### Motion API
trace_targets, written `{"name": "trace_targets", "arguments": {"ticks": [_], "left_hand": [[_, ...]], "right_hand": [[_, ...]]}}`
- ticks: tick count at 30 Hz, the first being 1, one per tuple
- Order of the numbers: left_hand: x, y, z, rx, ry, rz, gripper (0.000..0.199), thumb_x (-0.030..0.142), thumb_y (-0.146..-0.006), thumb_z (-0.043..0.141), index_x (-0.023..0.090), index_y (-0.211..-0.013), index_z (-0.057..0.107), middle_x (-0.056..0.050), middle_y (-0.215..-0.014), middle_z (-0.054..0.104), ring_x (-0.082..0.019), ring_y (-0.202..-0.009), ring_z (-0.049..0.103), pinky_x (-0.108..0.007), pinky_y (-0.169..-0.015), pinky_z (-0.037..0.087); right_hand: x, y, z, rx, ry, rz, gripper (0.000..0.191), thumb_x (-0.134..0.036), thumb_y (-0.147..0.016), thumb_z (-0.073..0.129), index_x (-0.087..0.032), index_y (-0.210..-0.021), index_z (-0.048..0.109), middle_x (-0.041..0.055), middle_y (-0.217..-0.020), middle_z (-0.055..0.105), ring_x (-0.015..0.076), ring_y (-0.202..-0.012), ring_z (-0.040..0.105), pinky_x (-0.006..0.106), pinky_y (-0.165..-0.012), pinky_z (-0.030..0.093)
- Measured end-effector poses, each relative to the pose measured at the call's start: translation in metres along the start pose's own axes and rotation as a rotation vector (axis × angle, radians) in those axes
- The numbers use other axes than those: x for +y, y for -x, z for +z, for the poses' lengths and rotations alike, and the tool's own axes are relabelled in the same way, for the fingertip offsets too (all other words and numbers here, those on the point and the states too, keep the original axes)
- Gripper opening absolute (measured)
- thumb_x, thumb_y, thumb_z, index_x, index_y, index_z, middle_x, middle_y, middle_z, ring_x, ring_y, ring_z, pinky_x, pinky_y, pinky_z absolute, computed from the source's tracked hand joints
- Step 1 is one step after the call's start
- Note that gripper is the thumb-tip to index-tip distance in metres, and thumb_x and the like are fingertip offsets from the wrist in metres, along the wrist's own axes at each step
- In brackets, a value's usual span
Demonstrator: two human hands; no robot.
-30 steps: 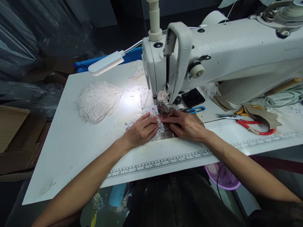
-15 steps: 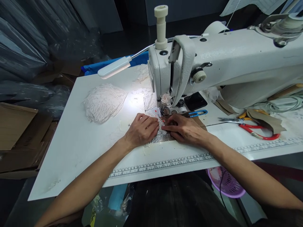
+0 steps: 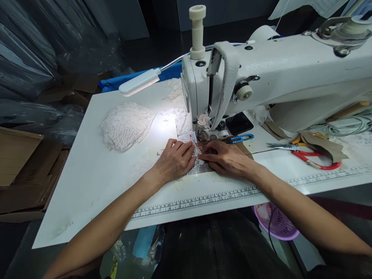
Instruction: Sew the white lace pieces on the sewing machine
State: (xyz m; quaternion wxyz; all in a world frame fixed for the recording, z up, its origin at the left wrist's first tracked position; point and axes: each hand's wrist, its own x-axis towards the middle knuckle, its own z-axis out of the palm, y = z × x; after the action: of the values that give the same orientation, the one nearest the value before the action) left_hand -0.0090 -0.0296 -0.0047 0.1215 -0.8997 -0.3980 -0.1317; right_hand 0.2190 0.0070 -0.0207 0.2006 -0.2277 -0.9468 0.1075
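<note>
A white sewing machine [image 3: 200,93] stands over the table, its needle area in front of my hands. White lace [image 3: 197,164] lies on the machine's metal plate between my two hands. My left hand [image 3: 175,159] rests on the lace's left side, fingers bent and close together. My right hand [image 3: 225,158] pinches at the lace's right edge, thumb and fingers closed. Behind my left hand, more lace [image 3: 181,122] lies beside the needle area. Blue thread snips [image 3: 242,138] lie just behind my right hand.
A pile of lace pieces [image 3: 126,126] sits on the left of the white table [image 3: 72,186]. Red-handled scissors [image 3: 315,159] lie at the right. A lamp [image 3: 139,82] hangs over the table. Below the front edge is a purple basket [image 3: 276,223].
The whole view has shifted very slightly. My left fingers have moved a little on the lace; my right hand keeps nearly the same place and pose.
</note>
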Motion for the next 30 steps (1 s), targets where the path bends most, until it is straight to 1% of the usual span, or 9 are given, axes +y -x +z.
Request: {"name": "trace_targets", "arguments": {"ticks": [3,6,9,12,15,18,22,26,30], "left_hand": [[0.004,-0.001,-0.003,-0.062,0.031,-0.067,0.029,0.029,-0.096,0.045,0.012,-0.113,0.061,-0.013,-0.121,0.063,-0.025,-0.095,0.06,-0.043,-0.081,0.047],[0.004,-0.001,-0.001,-0.101,0.07,-0.097,0.032,0.027,-0.097,0.042,0.01,-0.118,0.058,-0.014,-0.124,0.061,-0.027,-0.107,0.059,-0.043,-0.089,0.05],[-0.003,-0.004,0.004,-0.094,0.109,-0.048,0.034,0.026,-0.098,0.039,0.008,-0.122,0.056,-0.015,-0.127,0.059,-0.026,-0.116,0.057,-0.043,-0.098,0.049],[-0.013,-0.008,0.007,-0.094,0.153,-0.002,0.036,0.026,-0.099,0.038,0.007,-0.122,0.057,-0.014,-0.129,0.058,-0.025,-0.118,0.056,-0.043,-0.103,0.047],[-0.018,-0.011,0.007,-0.07,0.186,-0.013,0.035,0.026,-0.098,0.04,0.009,-0.122,0.059,-0.013,-0.129,0.059,-0.025,-0.119,0.056,-0.048,-0.108,0.042],[-0.02,-0.011,0.01,-0.03,0.193,-0.024,0.033,0.026,-0.097,0.044,0.013,-0.122,0.059,-0.011,-0.13,0.06,-0.026,-0.116,0.057,-0.053,-0.106,0.04],[-0.023,-0.008,0.018,0.026,0.256,-0.02,0.031,0.024,-0.095,0.047,0.012,-0.121,0.06,-0.012,-0.129,0.06,-0.026,-0.114,0.058,-0.05,-0.098,0.046],[-0.024,-0.006,0.026,0.113,0.322,-0.036,0.028,0.022,-0.094,0.05,0.012,-0.118,0.061,-0.012,-0.125,0.063,-0.024,-0.116,0.058,-0.048,-0.098,0.048],[-0.022,-0.006,0.028,0.135,0.331,-0.049,0.028,0.023,-0.094,0.05,0.011,-0.116,0.061,-0.013,-0.123,0.064,-0.024,-0.115,0.059,-0.048,-0.097,0.049]], "right_hand": [[-0.001,0.0,0.0,-0.01,0.005,0.004,0.028,-0.019,-0.09,0.051,-0.022,-0.113,0.067,0.0109,-0.104,0.055,0.0229,-0.096,0.052,0.036,-0.074,0.049],[-0.003,0.0,-0.001,-0.03,0.028,0.012,0.029,-0.019,-0.091,0.05,-0.022,-0.115,0.065,0.0114,-0.104,0.055,0.0235,-0.098,0.051,0.037,-0.075,0.05],[-0.008,-0.002,-0.001,-0.036,0.066,0.032,0.032,-0.017,-0.091,0.047,-0.02,-0.119,0.063,0.0126,-0.105,0.054,0.0243,-0.1,0.051,0.037,-0.074,0.05],[-0.012,-0.005,-0.001,-0.032,0.105,0.064,0.034,-0.015,-0.091,0.045,-0.018,-0.121,0.061,0.0133,-0.105,0.054,0.0245,-0.097,0.051,0.036,-0.071,0.05],[-0.014,-0.007,0.0,-0.031,0.133,0.087,0.035,-0.016,-0.092,0.044,-0.019,-0.123,0.059,0.0131,-0.106,0.053,0.024,-0.094,0.051,0.035,-0.069,0.049],[-0.014,-0.007,0.0,-0.028,0.147,0.102,0.034,-0.017,-0.092,0.044,-0.02,-0.123,0.059,0.0127,-0.106,0.053,0.0231,-0.093,0.052,0.035,-0.068,0.049],[-0.014,-0.008,0.001,-0.02,0.163,0.117,0.034,-0.017,-0.092,0.044,-0.02,-0.122,0.06,0.0122,-0.105,0.054,0.022,-0.089,0.053,0.033,-0.065,0.048],[-0.013,-0.008,0.002,-0.008,0.163,0.116,0.035,-0.016,-0.092,0.044,-0.02,-0.122,0.061,0.0122,-0.105,0.055,0.021,-0.087,0.054,0.03,-0.06,0.046],[-0.012,-0.008,0.003,0.001,0.161,0.116,0.035,-0.016,-0.092,0.044,-0.02,-0.122,0.061,0.0121,-0.105,0.056,0.0204,-0.086,0.054,0.03,-0.06,0.046]]}}
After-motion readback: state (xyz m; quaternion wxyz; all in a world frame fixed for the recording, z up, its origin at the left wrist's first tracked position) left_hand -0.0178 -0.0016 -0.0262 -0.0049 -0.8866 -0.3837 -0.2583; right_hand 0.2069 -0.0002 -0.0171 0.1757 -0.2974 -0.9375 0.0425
